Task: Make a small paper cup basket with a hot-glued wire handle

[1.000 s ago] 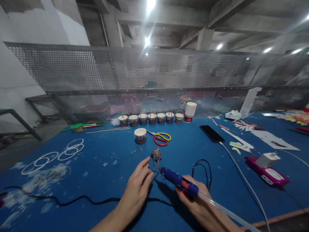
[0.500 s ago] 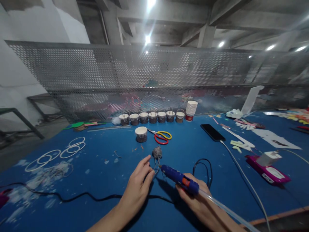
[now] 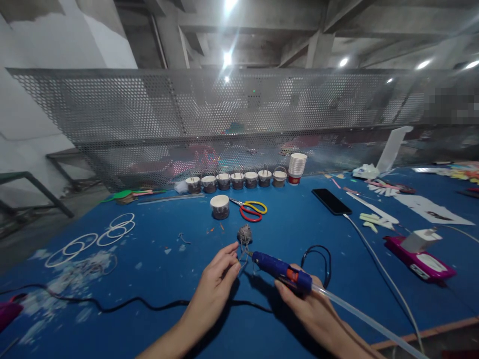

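My right hand (image 3: 318, 309) grips the glue gun (image 3: 273, 265), its nozzle (image 3: 250, 254) near the yarn (image 3: 245, 248); I can't tell whether my left hand (image 3: 213, 279) pinches any. The ball (image 3: 245, 233) lies just beyond, on the surface (image 3: 149, 264).

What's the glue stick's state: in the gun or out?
In: the clear glue stick enters the rear of the blue glue gun; depth inside is hidden.
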Demonstrator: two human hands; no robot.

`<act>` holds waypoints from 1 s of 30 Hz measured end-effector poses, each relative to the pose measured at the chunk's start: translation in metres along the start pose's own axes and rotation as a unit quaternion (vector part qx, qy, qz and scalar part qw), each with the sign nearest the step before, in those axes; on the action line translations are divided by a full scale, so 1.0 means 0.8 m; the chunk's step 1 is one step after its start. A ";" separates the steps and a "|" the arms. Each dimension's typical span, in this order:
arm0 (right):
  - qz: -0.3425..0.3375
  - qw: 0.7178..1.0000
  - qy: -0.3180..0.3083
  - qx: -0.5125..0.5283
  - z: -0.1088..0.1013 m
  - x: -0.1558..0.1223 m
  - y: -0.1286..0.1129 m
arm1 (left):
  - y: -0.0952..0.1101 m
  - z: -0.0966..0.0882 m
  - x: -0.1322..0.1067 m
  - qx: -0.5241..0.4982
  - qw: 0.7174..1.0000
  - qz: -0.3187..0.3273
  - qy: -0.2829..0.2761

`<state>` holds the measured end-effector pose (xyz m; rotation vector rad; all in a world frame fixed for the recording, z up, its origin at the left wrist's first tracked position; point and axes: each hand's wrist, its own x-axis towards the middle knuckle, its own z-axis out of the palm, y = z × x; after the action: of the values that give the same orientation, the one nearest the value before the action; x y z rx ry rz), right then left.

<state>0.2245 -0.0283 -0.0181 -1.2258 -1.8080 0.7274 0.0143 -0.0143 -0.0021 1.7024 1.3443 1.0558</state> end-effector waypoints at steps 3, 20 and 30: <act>0.008 1.000 -0.005 -0.003 0.001 -0.001 0.001 | 0.003 -0.001 -0.001 -0.010 1.000 -0.014 -0.004; 0.038 0.998 -0.006 0.039 0.002 0.002 0.002 | 0.009 -0.002 -0.002 -0.029 0.999 -0.025 -0.013; 0.172 0.968 -0.026 0.180 0.013 0.003 0.011 | 0.014 0.002 -0.003 -0.065 0.997 -0.036 -0.005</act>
<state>0.2188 -0.0233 -0.0297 -1.2905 -1.4312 1.2338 0.0200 -0.0189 0.0071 1.5514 1.2923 1.0675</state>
